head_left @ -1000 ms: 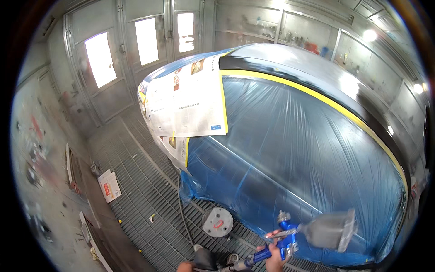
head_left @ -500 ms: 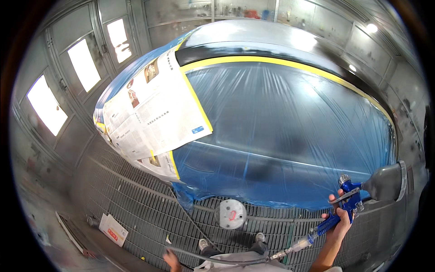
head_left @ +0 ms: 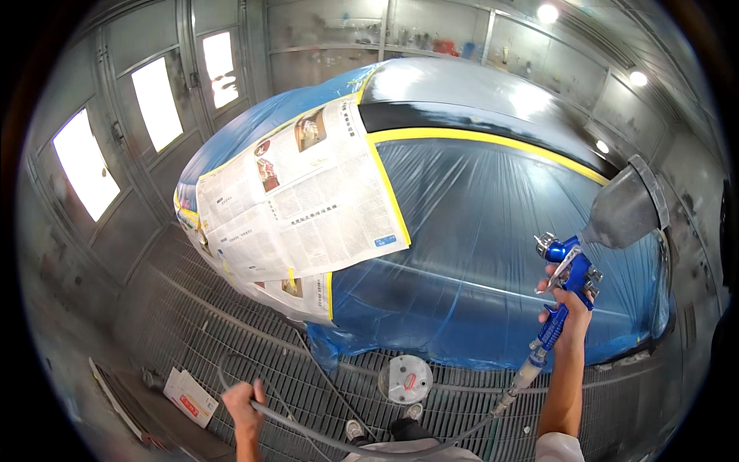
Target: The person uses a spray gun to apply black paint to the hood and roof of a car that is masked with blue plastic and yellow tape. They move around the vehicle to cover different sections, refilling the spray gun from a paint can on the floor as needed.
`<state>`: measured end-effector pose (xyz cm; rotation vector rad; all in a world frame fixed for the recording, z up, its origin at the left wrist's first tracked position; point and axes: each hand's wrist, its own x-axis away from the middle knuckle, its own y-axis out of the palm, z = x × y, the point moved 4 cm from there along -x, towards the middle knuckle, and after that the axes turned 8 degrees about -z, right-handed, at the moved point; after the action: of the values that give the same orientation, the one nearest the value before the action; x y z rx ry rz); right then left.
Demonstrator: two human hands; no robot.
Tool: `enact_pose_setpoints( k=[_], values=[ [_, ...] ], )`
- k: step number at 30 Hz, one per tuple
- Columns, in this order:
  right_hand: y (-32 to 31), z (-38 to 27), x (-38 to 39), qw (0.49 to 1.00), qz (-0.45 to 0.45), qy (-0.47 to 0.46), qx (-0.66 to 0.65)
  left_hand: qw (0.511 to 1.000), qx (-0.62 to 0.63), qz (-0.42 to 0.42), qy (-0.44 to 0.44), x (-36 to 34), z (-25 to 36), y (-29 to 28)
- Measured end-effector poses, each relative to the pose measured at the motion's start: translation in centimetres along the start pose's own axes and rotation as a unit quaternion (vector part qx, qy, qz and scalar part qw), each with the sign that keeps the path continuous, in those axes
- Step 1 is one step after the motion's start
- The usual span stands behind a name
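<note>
Right grip [head_left: 571,306] wraps blue spray gun [head_left: 573,266], slanting near-left to far-right | masked car [head_left: 469,254] far and left, nearer right grip | left grip [head_left: 245,405] holds hose [head_left: 319,437]

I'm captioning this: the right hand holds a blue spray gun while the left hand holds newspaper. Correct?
Not quite: the head view shows the left hand holding a gray hose. The right hand does hold a blue spray gun.
</note>
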<state>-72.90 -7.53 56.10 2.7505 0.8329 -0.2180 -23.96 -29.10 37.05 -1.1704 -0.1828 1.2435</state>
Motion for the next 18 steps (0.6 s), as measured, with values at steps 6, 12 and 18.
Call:
enact_pose_setpoints(
  k=[6, 12, 18],
  values=[
    [2.8, -1.8, -5.8, 0.994, -0.090, -0.027, 0.051, 0.974, 0.074, -0.058, -0.207, 6.9, 5.3, 5.1],
    [4.2, -4.5, -13.8, 0.983, -0.130, -0.066, 0.113, 0.959, 0.122, -0.019, -0.255, 7.7, 10.6, 9.3],
    [6.7, -3.1, -17.0, 0.982, -0.132, -0.048, 0.123, 0.925, 0.187, -0.041, -0.328, 5.6, 7.9, 9.7]
  ],
)
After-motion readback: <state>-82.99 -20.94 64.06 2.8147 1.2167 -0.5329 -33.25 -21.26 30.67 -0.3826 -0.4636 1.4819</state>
